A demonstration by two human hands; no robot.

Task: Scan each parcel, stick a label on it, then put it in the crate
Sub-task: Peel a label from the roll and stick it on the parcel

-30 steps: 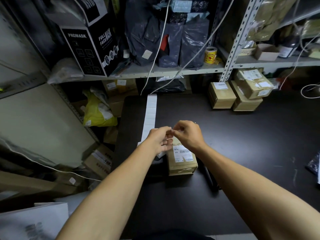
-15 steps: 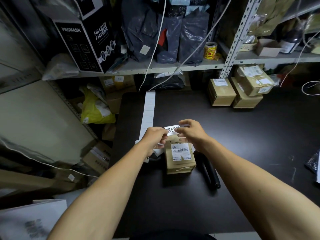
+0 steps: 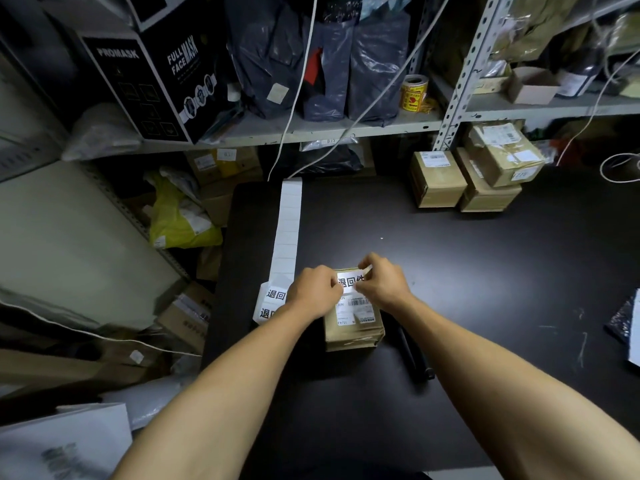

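Left hand (image 3: 313, 295) and right hand (image 3: 381, 282) pinching, arms outstretched

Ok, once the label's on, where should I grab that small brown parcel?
Probably from above, across the two long sides of the parcel. It lies flat on the table, both flanks look free, and the black wand lies clear to its right.

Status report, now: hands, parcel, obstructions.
Left hand and right hand pinch white printed label over small brown cardboard parcel. Nothing blocking.
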